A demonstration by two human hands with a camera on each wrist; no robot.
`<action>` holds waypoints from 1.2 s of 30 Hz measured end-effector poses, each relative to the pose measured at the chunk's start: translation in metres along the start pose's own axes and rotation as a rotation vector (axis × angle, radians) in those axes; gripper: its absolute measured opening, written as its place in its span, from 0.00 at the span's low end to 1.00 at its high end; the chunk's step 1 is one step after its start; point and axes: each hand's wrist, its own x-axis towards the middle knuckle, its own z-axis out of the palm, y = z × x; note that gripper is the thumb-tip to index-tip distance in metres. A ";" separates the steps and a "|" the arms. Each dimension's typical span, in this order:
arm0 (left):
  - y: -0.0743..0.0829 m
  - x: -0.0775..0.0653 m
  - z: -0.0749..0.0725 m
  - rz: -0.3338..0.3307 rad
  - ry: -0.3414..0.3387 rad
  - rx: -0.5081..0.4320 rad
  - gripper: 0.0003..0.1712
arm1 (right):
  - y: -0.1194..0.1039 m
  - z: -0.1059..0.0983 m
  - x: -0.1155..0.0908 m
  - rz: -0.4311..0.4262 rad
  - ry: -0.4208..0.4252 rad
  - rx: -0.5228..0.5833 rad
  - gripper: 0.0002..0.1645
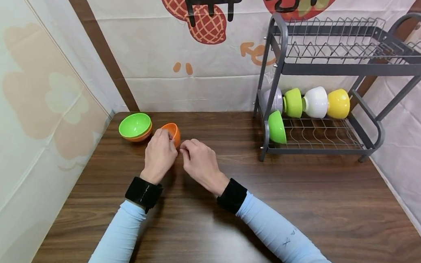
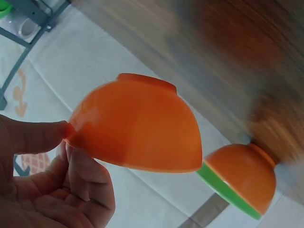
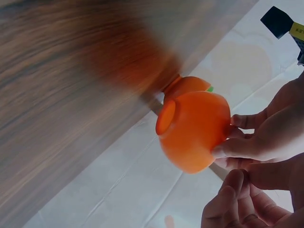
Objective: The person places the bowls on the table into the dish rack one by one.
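Note:
My left hand (image 1: 159, 154) pinches the rim of an orange bowl (image 2: 137, 126) between thumb and fingers. In the left wrist view the bowl is held above the table, tilted. Just to the right in the head view is my right hand (image 1: 201, 161), its fingers curled and thumb tip against the index finger. Nothing shows between those fingers, and in the right wrist view this hand (image 3: 251, 199) is apart from the bowl. Left of the hands, a green bowl (image 1: 135, 125) sits nested in a second orange bowl (image 1: 140, 139) on the table.
A two-tier grey dish rack (image 1: 353, 70) stands at the back right. On its lower tier are a green bowl (image 1: 277, 127), a lime bowl (image 1: 294, 103), a white bowl (image 1: 316, 102), a yellow bowl (image 1: 338, 103) and a pale lavender bowl (image 1: 276, 101). Fabric walls border the wooden table (image 1: 188, 235).

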 end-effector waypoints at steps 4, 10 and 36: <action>0.009 -0.001 -0.001 0.035 0.005 -0.012 0.03 | 0.008 -0.006 -0.004 0.013 0.018 0.005 0.03; 0.020 -0.003 0.002 0.081 0.022 -0.014 0.02 | 0.022 -0.014 -0.009 0.034 0.034 0.002 0.03; 0.068 -0.013 0.012 0.239 0.013 -0.057 0.06 | 0.049 -0.050 -0.028 0.080 0.083 -0.032 0.04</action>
